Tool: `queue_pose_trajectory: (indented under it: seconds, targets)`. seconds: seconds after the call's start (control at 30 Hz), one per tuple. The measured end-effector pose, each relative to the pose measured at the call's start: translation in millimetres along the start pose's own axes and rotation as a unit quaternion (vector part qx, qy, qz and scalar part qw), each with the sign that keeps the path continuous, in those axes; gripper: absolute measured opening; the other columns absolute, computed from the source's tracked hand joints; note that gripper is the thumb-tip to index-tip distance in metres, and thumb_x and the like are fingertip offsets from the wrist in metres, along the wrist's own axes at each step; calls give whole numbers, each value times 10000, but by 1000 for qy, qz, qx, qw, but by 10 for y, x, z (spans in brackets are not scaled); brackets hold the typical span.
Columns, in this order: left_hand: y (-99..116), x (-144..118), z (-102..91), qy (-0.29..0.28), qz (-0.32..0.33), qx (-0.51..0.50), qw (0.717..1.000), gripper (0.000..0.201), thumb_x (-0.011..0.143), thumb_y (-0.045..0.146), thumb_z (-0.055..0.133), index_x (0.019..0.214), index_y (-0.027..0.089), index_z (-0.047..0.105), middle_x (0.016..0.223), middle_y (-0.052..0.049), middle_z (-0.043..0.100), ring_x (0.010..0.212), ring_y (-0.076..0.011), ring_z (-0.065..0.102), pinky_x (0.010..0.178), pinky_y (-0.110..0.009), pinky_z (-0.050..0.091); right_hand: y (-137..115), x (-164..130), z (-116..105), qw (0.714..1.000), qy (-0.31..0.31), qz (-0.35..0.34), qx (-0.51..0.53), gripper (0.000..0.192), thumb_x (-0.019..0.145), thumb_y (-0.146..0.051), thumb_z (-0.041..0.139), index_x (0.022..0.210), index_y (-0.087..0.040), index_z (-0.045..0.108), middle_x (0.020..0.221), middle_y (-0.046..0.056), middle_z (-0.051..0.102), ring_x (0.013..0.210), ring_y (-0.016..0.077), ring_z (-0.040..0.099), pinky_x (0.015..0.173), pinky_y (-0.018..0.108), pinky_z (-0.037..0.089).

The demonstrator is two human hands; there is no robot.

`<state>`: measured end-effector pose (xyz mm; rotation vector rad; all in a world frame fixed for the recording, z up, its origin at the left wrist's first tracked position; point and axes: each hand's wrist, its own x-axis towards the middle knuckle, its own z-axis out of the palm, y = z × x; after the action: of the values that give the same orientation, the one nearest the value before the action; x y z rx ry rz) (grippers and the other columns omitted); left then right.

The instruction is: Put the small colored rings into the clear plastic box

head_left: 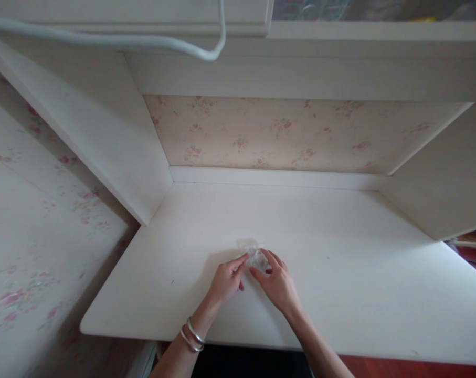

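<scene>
A small clear, crinkled piece that looks like transparent plastic is between my two hands, just above or on the white desk. My left hand pinches its left side with thumb and forefinger. On the other side, my right hand curves around the piece, its thumb and fingertips touching the right edge. Two silver bangles circle my left wrist. What exactly the clear piece is, or whether something lies inside it, is too small to tell.
White side panels rise at the left and right of the desk. Behind it is flowered wallpaper below a white shelf. A pale bent tube crosses the upper left. The desk's front edge lies close to my body.
</scene>
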<state>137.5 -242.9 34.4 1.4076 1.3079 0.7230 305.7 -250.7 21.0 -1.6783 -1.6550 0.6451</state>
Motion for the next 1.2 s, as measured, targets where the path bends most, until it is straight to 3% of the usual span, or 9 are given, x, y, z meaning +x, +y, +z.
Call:
queue_pose_trajectory:
  seconds: [0.17, 0.3, 0.47, 0.57, 0.7, 0.97, 1.1, 1.2]
  targets:
    - [3, 4, 109, -34, 24, 4, 999, 496, 883, 522, 396, 1253, 239, 565, 966, -57, 714, 508, -104, 606, 504, -217, 465, 52, 26, -117, 999, -3, 0, -46, 525, 747, -411, 599, 1253, -292, 521, 1248, 36, 562, 965, 198, 596, 796, 327, 510]
    - [-67, -3, 165, -37, 46, 42, 997, 463, 898, 494, 381, 1172, 208, 620, 1001, -51, 701, 581, -118, 643, 596, -234, 492, 221, 248, -412, 995, 12, 68, -79, 531, 744, -460, 579, 1250, -308, 523, 1115, 27, 632, 865, 179, 626, 749, 303, 493]
    - [-153, -34, 144, -24, 70, 70, 995, 388, 895, 451, 405, 1045, 198, 658, 911, -26, 703, 563, -106, 620, 584, -222, 480, 709, 711, -1008, 969, 86, 167, -161, 499, 744, -509, 538, 1185, -276, 561, 1070, 60, 640, 891, 218, 626, 733, 309, 459]
    - [-169, -30, 116, -15, 71, 64, 995, 356, 891, 425, 411, 1007, 192, 655, 858, -20, 700, 543, -96, 604, 559, -211, 469, 1022, 912, -1296, 939, 135, 227, -221, 625, 738, -555, 506, 1250, -198, 485, 1083, 128, 624, 927, 269, 610, 731, 345, 452]
    - [-187, 9, 93, -13, 52, 54, 997, 360, 880, 423, 411, 991, 175, 646, 821, -28, 682, 529, -98, 594, 455, -189, 428, 1320, 1054, -1533, 928, 128, 229, -265, 660, 733, -582, 489, 1237, -156, 475, 1081, 165, 618, 960, 296, 595, 738, 362, 446]
    - [-200, 27, 71, -30, 32, 27, 999, 376, 863, 424, 424, 1019, 157, 639, 825, -44, 664, 539, -99, 587, 389, -167, 402, 1495, 1133, -1610, 926, 89, 211, -298, 667, 796, -560, 430, 1292, -115, 428, 1128, 196, 591, 968, 304, 592, 772, 382, 438]
    - [-178, 15, 74, -32, 28, 24, 999, 367, 866, 419, 419, 1001, 159, 641, 827, -43, 658, 534, -100, 591, 386, -171, 405, 1343, 1038, -1569, 918, 95, 167, -347, 630, 790, -525, 451, 1298, -152, 436, 1245, 189, 518, 1099, 326, 509, 836, 429, 415]
    - [-179, 19, 90, -25, 42, 27, 998, 353, 874, 401, 408, 974, 158, 644, 793, -31, 637, 514, -93, 581, 393, -173, 407, 1127, 908, -1473, 913, 162, 71, -367, 547, 810, -502, 435, 1251, -182, 476, 1328, 155, 465, 1231, 327, 384, 922, 477, 364]
